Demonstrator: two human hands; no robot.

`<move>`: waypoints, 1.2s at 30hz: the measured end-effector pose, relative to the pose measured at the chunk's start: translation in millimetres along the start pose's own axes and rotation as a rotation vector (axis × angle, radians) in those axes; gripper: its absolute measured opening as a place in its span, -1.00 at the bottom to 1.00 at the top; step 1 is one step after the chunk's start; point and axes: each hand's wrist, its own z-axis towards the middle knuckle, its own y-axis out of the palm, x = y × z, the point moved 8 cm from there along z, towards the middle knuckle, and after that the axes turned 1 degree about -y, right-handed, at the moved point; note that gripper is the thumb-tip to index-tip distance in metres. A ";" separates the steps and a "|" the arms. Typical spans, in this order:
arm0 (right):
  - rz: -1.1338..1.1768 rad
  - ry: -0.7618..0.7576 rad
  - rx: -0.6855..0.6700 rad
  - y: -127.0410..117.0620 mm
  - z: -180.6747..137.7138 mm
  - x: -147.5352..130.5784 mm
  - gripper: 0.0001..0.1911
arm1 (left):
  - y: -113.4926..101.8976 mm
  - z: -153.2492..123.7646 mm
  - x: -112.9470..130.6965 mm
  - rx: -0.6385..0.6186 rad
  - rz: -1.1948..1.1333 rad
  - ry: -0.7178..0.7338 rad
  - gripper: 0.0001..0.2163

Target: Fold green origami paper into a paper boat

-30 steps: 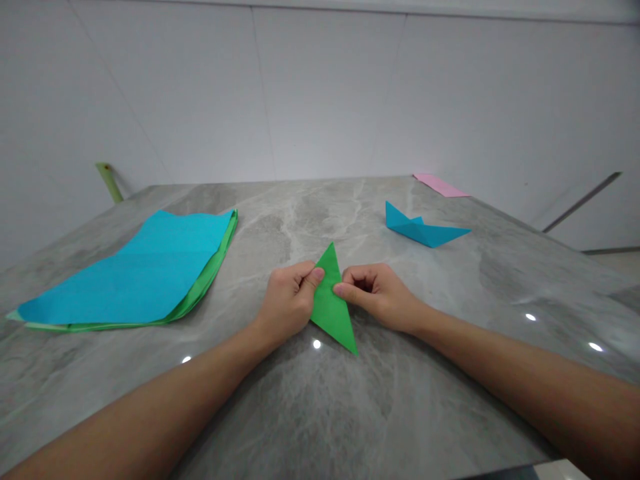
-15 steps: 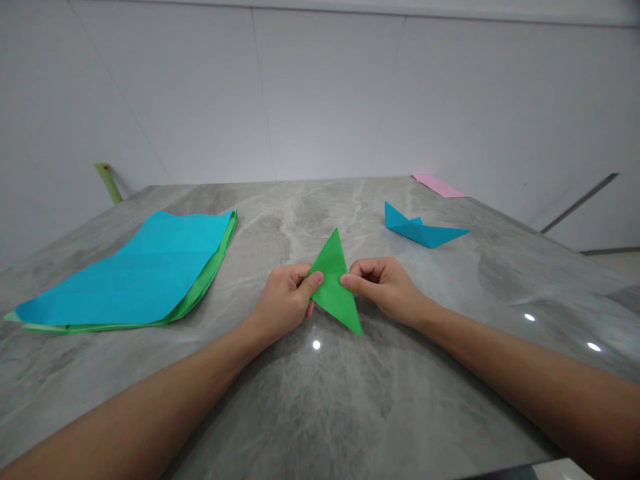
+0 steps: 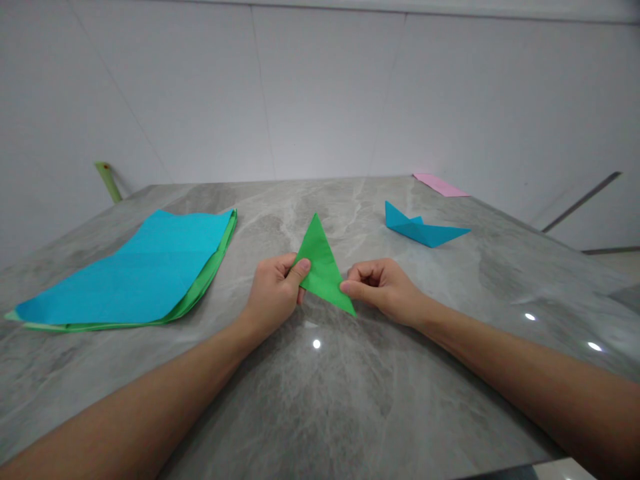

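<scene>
The left hand point(image 3: 273, 288) pinches the green folded-paper triangle point(image 3: 321, 263) to its right; the right hand point(image 3: 384, 291) pinches the opposite edge. Light, even tension should spare the creases.

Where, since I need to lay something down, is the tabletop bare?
Bare tabletop shows between the blue-and-green paper stack and the blue paper boat; right of the boat; and nearer, between the left forearm and right forearm. It is crowded at the green paper triangle, with the left hand and right hand on it.
</scene>
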 end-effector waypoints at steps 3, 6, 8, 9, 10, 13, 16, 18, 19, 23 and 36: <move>0.010 0.010 -0.017 1.5 -0.2 0.3 -0.49 | -4.4 0.7 -0.4 0.038 0.003 -0.008 -0.61; 0.026 0.024 -0.038 3.7 -0.3 1.0 -0.50 | -8.3 1.2 0.2 0.068 0.010 -0.018 -0.61; 0.043 0.034 -0.050 5.1 -0.7 1.3 -0.51 | -11.1 1.6 0.6 0.085 0.015 -0.026 -0.60; 0.051 0.039 -0.058 5.9 -0.9 1.6 -0.51 | -12.2 1.8 0.6 0.092 0.015 -0.032 -0.61; 0.059 0.046 -0.064 6.6 -1.2 2.1 -0.52 | -13.1 1.8 0.6 0.097 0.016 -0.038 -0.61; 0.070 0.080 -0.077 7.9 -1.8 5.1 -0.56 | -13.9 1.5 1.5 0.105 0.028 -0.042 -0.61; 0.074 0.106 -0.109 9.4 -3.0 7.0 -0.60 | -13.1 1.2 2.1 0.106 0.037 -0.034 -0.61; 0.069 0.117 -0.157 11.5 -4.8 7.1 -0.63 | -13.8 2.3 0.1 0.107 0.034 -0.042 -0.61; 0.057 0.123 -0.192 12.9 -6.0 7.4 -0.65 | -16.0 3.4 -1.5 0.121 0.029 -0.048 -0.61; 0.037 0.110 -0.237 10.4 -7.1 9.7 -0.71 | -31.8 7.9 -6.9 0.234 0.005 -0.054 -0.60; 0.089 0.042 0.031 -5.5 3.2 5.9 -0.59 | 27.9 -6.5 -8.0 -0.328 -0.028 -0.114 -0.65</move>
